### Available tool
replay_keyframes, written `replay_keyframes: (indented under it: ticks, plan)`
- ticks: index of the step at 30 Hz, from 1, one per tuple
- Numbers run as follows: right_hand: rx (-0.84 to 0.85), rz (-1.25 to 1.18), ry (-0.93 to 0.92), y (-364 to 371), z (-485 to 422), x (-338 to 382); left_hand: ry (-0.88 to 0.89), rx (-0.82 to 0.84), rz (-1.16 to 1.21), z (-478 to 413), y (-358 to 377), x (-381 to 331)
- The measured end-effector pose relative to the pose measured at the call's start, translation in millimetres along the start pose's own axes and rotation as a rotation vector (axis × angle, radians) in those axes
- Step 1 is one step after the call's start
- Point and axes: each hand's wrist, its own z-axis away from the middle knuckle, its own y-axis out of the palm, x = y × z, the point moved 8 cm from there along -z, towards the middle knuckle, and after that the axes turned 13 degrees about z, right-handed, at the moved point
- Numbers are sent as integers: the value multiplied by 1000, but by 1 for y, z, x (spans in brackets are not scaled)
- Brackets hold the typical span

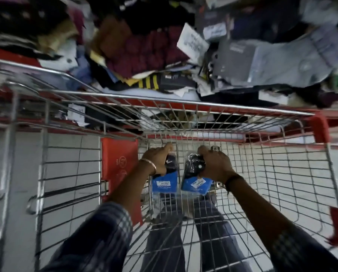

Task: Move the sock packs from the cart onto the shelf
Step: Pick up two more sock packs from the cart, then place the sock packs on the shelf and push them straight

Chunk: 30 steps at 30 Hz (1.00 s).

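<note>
Both of my hands reach down into a wire shopping cart (262, 173). My left hand (156, 160) is shut on a sock pack (165, 182) with dark socks and a blue card label. My right hand (215, 163) grips a second sock pack (196, 184) of the same kind. The two packs sit side by side near the cart's wire floor, labels pointing toward me. Beyond the cart's far rim lies the shelf (164, 104), red-edged and heaped with mixed sock and clothing packs (242, 55).
A red plastic panel (119, 169) stands at the cart's left inner side. Red corner guards (319, 128) cap the cart's right corners. The floor (69, 154) below is pale tile. My legs (183, 222) show through the wire floor of the cart.
</note>
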Motion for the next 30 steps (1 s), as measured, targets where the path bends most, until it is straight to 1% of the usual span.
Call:
replay_keyframes:
  ticks: [3, 6, 10, 12, 15, 19, 25, 30]
  plan:
    - [-117, 70, -19, -51, 27, 1, 56, -163, -53, 31, -37, -29]
    - [-262, 113, -49, -104, 57, 4, 79, -256, -120, 63, -71, -57]
    - [-312, 184, -26, -164, 89, -1, 175, -341, -284, 102, -119, -107]
    - [-369, 201, -11, -202, 110, -4, 214, -406, -340, 132, -148, -136]
    - [-442, 216, -30, -256, 138, -4, 282, -525, -355, 177, -193, -175]
    - [-527, 207, -72, -318, 172, 0, 302, -622, -386, 228, -243, -212]
    - [-663, 255, -86, -401, 215, 16, 354, -759, -408, 291, -310, -255]
    - [-791, 266, -114, -462, 244, 32, 403, -887, -495, 342, -372, -286]
